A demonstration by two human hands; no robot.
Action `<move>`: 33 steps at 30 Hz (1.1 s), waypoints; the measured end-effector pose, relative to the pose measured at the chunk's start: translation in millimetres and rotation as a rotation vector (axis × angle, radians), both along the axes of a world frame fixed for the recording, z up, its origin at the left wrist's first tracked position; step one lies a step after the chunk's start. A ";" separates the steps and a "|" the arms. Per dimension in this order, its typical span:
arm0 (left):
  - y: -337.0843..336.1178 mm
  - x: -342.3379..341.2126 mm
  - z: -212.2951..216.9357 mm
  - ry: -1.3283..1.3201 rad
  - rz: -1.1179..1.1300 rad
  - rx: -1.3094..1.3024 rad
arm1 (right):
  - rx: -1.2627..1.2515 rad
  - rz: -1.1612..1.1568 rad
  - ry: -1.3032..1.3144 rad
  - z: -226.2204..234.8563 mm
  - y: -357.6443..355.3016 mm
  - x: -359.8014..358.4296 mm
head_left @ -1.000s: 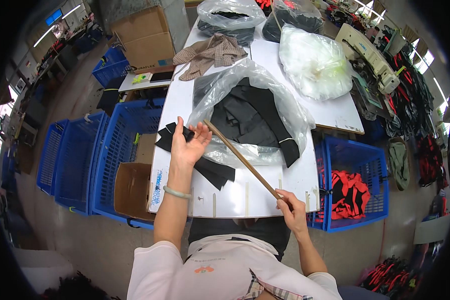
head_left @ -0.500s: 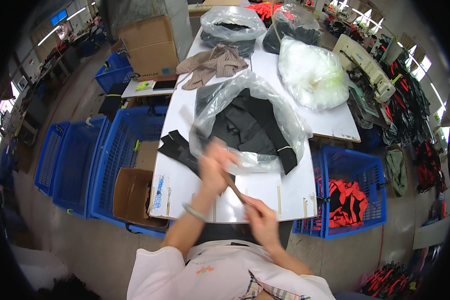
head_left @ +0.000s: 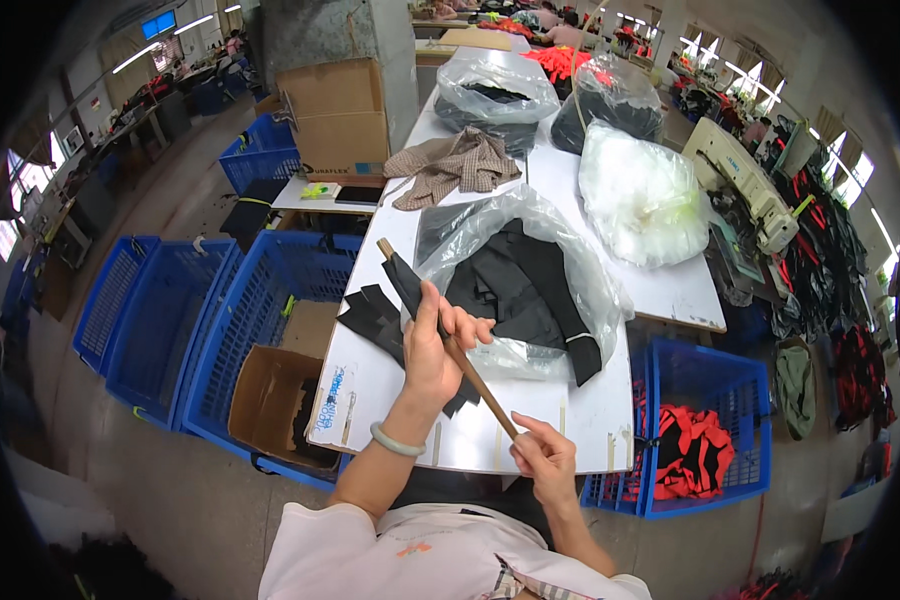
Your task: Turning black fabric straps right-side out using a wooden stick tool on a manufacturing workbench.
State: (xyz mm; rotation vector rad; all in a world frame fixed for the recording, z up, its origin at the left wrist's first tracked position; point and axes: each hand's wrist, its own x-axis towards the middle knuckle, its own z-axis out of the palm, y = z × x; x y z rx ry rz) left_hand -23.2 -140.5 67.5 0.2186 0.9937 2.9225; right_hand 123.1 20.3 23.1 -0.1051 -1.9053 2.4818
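A slim wooden stick (head_left: 488, 400) slants over the near part of the white table (head_left: 590, 430), its upper end poking out of a black fabric piece (head_left: 402, 283) that sits around it. My left hand (head_left: 434, 352) is closed around the fabric and stick, thumb up along the cloth. Lower down, my right hand (head_left: 546, 460) pinches the stick's near end between thumb and fingers. Flat black fabric strips (head_left: 372, 318) lie on the table beneath my left hand. Just beyond, a clear plastic bag (head_left: 606, 300) stands open around folded black fabric pieces (head_left: 515, 285).
Blue crates (head_left: 215, 345) line the left side, one containing a cardboard box (head_left: 270, 395). At right, another blue crate (head_left: 710, 375) holds red and black pieces (head_left: 695, 450). Farther back are a checked cloth (head_left: 460, 165), a stuffed white bag (head_left: 640, 195) and a sewing machine (head_left: 740, 185).
The view has tilted up slightly. My left hand, blurred before, now shows clearly around the black fabric on the stick. The right hand still holds the near end.
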 end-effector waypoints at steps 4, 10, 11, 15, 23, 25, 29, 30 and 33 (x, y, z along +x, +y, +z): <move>-17.4 -6.6 11.2 -0.057 0.035 0.082 | 0.080 0.090 -0.059 -7.0 20.6 5.6; -18.6 -0.5 8.6 -0.068 -0.154 -0.010 | 0.205 0.096 0.034 -2.9 33.4 5.3; -10.2 6.1 6.8 -0.064 -0.168 -0.041 | 0.149 0.101 0.024 -0.1 22.1 -2.4; -0.2 15.6 5.0 0.035 -0.111 -0.086 | -0.206 0.211 -0.034 -6.3 -6.0 -15.3; 2.7 16.0 10.6 0.030 0.087 -0.074 | -0.630 0.418 -0.249 -16.8 -3.6 -7.0; 3.1 11.4 4.4 -0.006 0.158 -0.095 | -0.362 0.402 -0.320 -12.4 -6.3 -7.1; 2.7 1.5 -17.7 -0.036 0.255 -0.079 | -0.309 0.246 -0.336 -16.7 -5.2 -7.2; 3.2 0.1 -21.4 -0.026 0.277 -0.094 | -0.316 0.237 -0.341 -20.2 -7.0 -5.5; 7.3 -4.3 -29.9 -0.018 0.311 -0.100 | -0.476 0.216 -0.412 -29.2 -15.8 -1.4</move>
